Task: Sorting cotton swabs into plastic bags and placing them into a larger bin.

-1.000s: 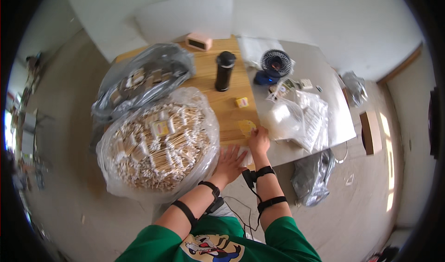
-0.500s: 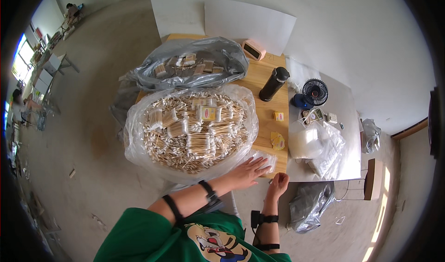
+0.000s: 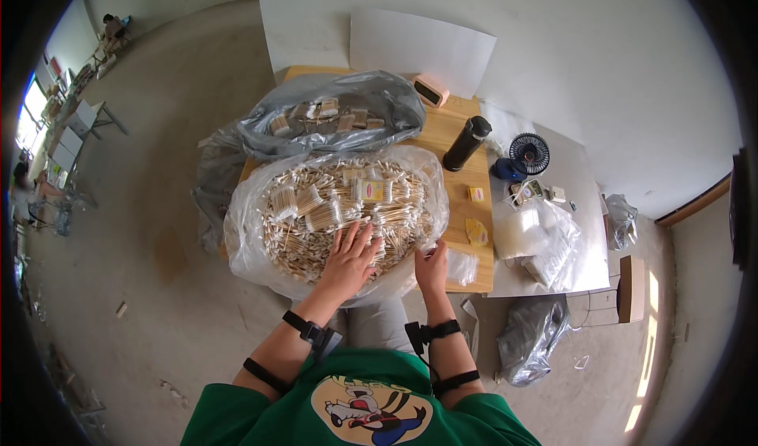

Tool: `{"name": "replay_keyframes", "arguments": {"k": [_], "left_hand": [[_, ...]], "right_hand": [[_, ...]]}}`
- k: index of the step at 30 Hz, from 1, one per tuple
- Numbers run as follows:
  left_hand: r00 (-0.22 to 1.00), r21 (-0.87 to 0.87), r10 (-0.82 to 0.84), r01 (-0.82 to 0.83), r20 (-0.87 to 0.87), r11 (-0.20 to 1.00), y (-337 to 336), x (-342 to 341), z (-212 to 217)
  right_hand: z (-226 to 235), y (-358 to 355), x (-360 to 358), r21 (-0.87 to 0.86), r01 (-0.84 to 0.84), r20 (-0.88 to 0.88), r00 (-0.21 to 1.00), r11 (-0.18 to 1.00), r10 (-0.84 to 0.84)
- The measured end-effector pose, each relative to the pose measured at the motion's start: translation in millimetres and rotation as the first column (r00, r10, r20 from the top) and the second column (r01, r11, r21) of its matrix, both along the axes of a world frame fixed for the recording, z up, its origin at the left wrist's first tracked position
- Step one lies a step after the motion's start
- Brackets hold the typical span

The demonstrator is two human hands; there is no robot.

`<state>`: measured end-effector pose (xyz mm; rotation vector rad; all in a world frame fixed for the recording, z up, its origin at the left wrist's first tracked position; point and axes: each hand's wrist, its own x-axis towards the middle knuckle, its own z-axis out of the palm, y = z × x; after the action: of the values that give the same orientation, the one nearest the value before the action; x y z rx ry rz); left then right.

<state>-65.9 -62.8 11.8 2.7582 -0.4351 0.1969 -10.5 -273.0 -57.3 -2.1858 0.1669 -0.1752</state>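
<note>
A large clear plastic bag (image 3: 245,245) lies open, full of loose cotton swabs (image 3: 304,247), with several bundles and a yellow-labelled pack (image 3: 369,190) on top. My left hand (image 3: 347,268) is open, fingers spread over the swabs at the near side of the heap. At the bag's right rim my right hand (image 3: 431,270) is closed, fingertips together; what they hold, if anything, is hidden. Just right of it lie small clear plastic bags (image 3: 462,267) on the table's near edge.
Behind stands a grey plastic bag (image 3: 276,99) with swab bundles. On the wooden table (image 3: 458,229) are a black flask (image 3: 467,142), a pink clock (image 3: 431,90), a small yellow box (image 3: 475,194) and yellow cards (image 3: 476,232). A fan (image 3: 528,155) and plastic packaging (image 3: 545,237) occupy the side table.
My left hand has moved left from the small clear bags onto the swabs. My right hand has moved up and left from the table's near corner to the large bag's rim.
</note>
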Motion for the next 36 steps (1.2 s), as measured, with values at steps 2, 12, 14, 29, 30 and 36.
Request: {"name": "replay_keyframes", "arguments": {"k": [2, 12, 14, 29, 30, 36], "left_hand": [[1.0, 0.002, -0.009, 0.009, 0.012, 1.0, -0.3, 2.2, -2.7], [0.986, 0.104, -0.156, 0.161, -0.054, 0.981, -20.4, 17.5, -4.6], [0.984, 0.146, -0.179, 0.177, -0.004, 0.973, -28.8, 19.6, -17.3], [0.963, 0.209, -0.217, 0.247, -0.158, 0.946, -32.5, 15.8, -20.9], [0.961, 0.191, -0.218, 0.249, -0.17, 0.95, -32.7, 16.8, -19.8], [0.966, 0.085, -0.171, 0.19, -0.195, 0.978, -38.8, 19.8, -14.2]], "right_hand": [[-4.1, -3.1, 3.2, -0.089, 0.014, 0.024, 1.0, 0.996, -0.011], [22.4, -32.8, -25.1, 0.945, 0.061, -0.07, 0.997, 0.322, 0.014], [14.5, -35.9, -25.3, 0.79, 0.091, -0.084, 0.996, 0.606, -0.04], [42.2, -19.8, 22.6, 0.481, 0.166, -0.011, 0.983, 0.861, -0.184], [48.4, -20.8, 21.5, 0.685, 0.156, -0.021, 0.981, 0.711, -0.195], [59.8, -39.7, 8.6, 0.869, 0.149, -0.061, 0.979, 0.472, -0.196]]}}
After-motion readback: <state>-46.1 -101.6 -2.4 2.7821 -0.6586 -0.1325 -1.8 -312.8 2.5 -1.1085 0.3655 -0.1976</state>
